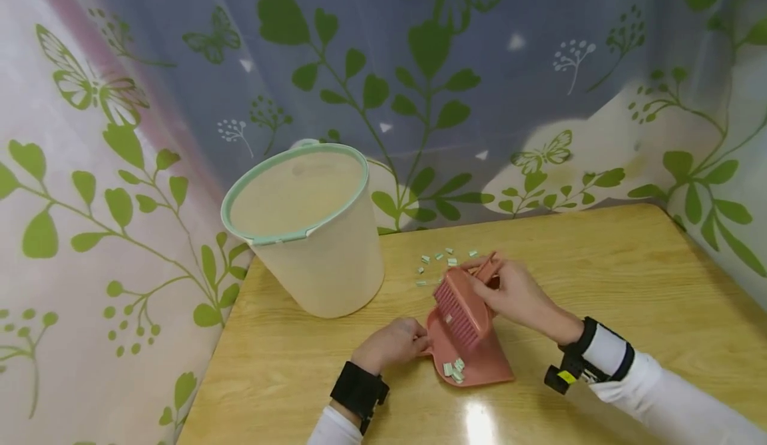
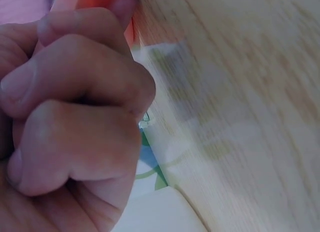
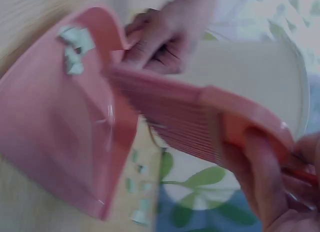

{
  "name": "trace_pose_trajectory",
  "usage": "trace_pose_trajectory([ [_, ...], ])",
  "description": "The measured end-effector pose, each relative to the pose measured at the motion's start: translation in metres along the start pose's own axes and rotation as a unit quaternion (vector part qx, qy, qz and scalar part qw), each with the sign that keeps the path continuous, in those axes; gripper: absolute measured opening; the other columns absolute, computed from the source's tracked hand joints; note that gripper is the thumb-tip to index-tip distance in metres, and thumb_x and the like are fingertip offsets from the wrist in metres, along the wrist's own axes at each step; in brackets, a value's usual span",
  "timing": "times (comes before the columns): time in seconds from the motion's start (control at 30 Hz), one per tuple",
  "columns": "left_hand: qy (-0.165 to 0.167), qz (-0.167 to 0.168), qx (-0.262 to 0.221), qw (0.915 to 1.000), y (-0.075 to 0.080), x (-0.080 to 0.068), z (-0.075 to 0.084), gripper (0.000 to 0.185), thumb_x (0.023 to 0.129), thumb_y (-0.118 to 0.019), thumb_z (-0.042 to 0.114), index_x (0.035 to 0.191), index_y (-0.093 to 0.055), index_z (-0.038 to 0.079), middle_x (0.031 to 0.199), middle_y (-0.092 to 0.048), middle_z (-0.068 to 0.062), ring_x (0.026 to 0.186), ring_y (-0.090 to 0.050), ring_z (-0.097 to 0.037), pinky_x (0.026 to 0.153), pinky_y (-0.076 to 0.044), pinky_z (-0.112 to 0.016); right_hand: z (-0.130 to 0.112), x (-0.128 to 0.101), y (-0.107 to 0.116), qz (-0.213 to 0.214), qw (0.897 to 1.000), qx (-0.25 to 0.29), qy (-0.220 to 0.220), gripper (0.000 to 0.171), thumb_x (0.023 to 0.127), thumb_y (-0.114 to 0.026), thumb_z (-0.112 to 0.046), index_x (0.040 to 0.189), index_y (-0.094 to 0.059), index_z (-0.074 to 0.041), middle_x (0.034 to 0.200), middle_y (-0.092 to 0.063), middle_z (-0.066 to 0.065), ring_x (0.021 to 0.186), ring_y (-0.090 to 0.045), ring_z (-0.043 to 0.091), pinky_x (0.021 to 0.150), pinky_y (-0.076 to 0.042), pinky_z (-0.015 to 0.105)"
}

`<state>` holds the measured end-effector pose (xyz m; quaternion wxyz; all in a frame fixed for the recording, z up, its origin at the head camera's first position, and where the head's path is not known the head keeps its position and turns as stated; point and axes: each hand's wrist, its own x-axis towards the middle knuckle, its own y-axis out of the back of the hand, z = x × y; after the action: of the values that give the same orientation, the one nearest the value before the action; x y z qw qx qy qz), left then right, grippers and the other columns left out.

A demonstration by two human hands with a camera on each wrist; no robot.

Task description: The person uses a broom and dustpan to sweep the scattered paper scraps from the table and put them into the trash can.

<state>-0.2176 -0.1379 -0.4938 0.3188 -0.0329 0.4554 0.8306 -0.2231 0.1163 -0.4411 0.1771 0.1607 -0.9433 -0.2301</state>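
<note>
My left hand [image 1: 392, 345] grips the short handle of a pink dustpan [image 1: 479, 365], fingers curled round it in the left wrist view. Several pale green paper scraps [image 1: 453, 370] lie in the pan near its handle side. In my right hand [image 1: 520, 292] is a pink hand brush [image 1: 470, 302], held by its handle with the bristles tilted over the pan. One small scrap [image 1: 449, 319] shows against the bristles. The right wrist view has the brush [image 3: 170, 112] across the pan's edge, with the left hand [image 3: 167, 39] behind it.
A tall translucent bucket [image 1: 323, 272] with a mint-green rim stands left of the dustpan. More small paper scraps [image 1: 452, 262] are scattered on the wooden table [image 1: 599, 265] beyond the brush. A leaf-patterned curtain [image 1: 335, 65] hangs behind the table.
</note>
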Motion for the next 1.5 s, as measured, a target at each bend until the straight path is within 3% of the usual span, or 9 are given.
trace_pose_trajectory([
  [0.17, 0.001, 0.009, 0.005, 0.9999, -0.001, 0.001, 0.000, 0.032, 0.106, -0.057, 0.023, 0.076, -0.063, 0.013, 0.068, -0.045, 0.005, 0.055, -0.043, -0.007, 0.053, -0.034, -0.022, 0.035, 0.014, 0.000, 0.009, 0.982, 0.153, -0.107, 0.045, 0.105, -0.057, -0.014, 0.143, -0.047, 0.007, 0.103, -0.070, 0.022, 0.072, -0.071, 0.011, 0.059, -0.059, 0.031],
  [0.27, -0.002, 0.011, 0.004, 0.9999, -0.002, 0.001, 0.001, 0.032, 0.105, -0.058, 0.023, 0.076, -0.064, 0.012, 0.068, -0.045, 0.006, 0.056, -0.043, -0.007, 0.053, -0.033, -0.021, 0.056, 0.012, -0.007, 0.008, 0.956, 0.242, -0.166, 0.045, 0.106, -0.055, -0.015, 0.142, -0.043, 0.009, 0.107, -0.069, 0.017, 0.077, -0.073, 0.011, 0.068, -0.061, 0.030],
  [0.37, -0.008, 0.013, 0.007, 0.9999, -0.002, 0.000, 0.000, 0.030, 0.105, -0.058, 0.022, 0.077, -0.066, 0.013, 0.069, -0.045, 0.006, 0.057, -0.043, -0.006, 0.054, -0.034, -0.021, 0.067, 0.007, -0.013, 0.020, 0.944, 0.267, -0.192, 0.037, 0.106, -0.054, -0.012, 0.134, -0.045, 0.012, 0.099, -0.067, 0.007, 0.076, -0.072, 0.009, 0.067, -0.060, 0.028],
  [0.53, -0.008, 0.010, 0.003, 0.9999, -0.001, 0.001, -0.002, 0.028, 0.105, -0.058, 0.022, 0.080, -0.068, 0.015, 0.067, -0.046, 0.007, 0.055, -0.043, -0.006, 0.053, -0.034, -0.021, 0.070, -0.002, -0.008, 0.026, 0.958, 0.221, -0.182, 0.032, 0.105, -0.054, -0.010, 0.128, -0.048, 0.012, 0.100, -0.066, 0.016, 0.072, -0.070, 0.009, 0.063, -0.059, 0.028],
  [0.73, -0.011, 0.011, 0.005, 0.9999, -0.001, 0.001, -0.001, 0.028, 0.105, -0.058, 0.024, 0.081, -0.069, 0.015, 0.069, -0.046, 0.007, 0.059, -0.043, -0.006, 0.056, -0.034, -0.021, 0.062, -0.010, 0.017, 0.039, 0.993, 0.036, -0.106, 0.020, 0.102, -0.059, -0.008, 0.117, -0.060, 0.006, 0.103, -0.068, 0.022, 0.074, -0.064, 0.006, 0.060, -0.055, 0.026],
  [0.9, -0.012, 0.008, 0.006, 0.9999, -0.001, 0.001, -0.002, 0.028, 0.106, -0.057, 0.023, 0.083, -0.071, 0.014, 0.068, -0.045, 0.006, 0.058, -0.043, -0.007, 0.057, -0.034, -0.021, 0.049, -0.015, 0.029, 0.049, 0.997, -0.051, -0.028, 0.012, 0.099, -0.061, -0.003, 0.109, -0.063, 0.003, 0.105, -0.067, 0.021, 0.076, -0.061, 0.002, 0.058, -0.051, 0.023],
  [1.2, -0.007, 0.015, -0.002, 0.9999, 0.003, -0.001, -0.004, 0.031, 0.107, -0.055, 0.023, 0.082, -0.071, 0.013, 0.067, -0.045, 0.006, 0.055, -0.041, -0.007, 0.055, -0.033, -0.021, 0.036, -0.004, 0.019, 0.058, 0.994, -0.093, 0.014, 0.014, 0.099, -0.067, -0.009, 0.109, -0.065, 0.001, 0.083, -0.070, 0.010, 0.053, -0.057, 0.004, 0.046, -0.046, 0.024],
  [1.37, -0.015, 0.011, 0.003, 0.9998, 0.001, 0.000, -0.004, 0.032, 0.107, -0.055, 0.023, 0.079, -0.068, 0.014, 0.067, -0.044, 0.006, 0.056, -0.041, -0.006, 0.055, -0.033, -0.021, 0.030, 0.002, 0.017, 0.014, 0.998, -0.049, 0.034, 0.021, 0.099, -0.067, -0.009, 0.116, -0.065, 0.003, 0.104, -0.071, 0.020, 0.052, -0.060, 0.006, 0.046, -0.051, 0.028],
  [1.5, -0.011, 0.005, 0.002, 0.9999, 0.000, 0.001, -0.003, 0.033, 0.107, -0.055, 0.024, 0.077, -0.066, 0.016, 0.066, -0.043, 0.007, 0.054, -0.041, -0.006, 0.054, -0.033, -0.021, 0.023, 0.001, 0.020, -0.029, 0.996, -0.040, 0.069, 0.025, 0.099, -0.067, -0.009, 0.123, -0.066, -0.002, 0.119, -0.070, 0.020, 0.072, -0.071, 0.011, 0.050, -0.053, 0.027],
])
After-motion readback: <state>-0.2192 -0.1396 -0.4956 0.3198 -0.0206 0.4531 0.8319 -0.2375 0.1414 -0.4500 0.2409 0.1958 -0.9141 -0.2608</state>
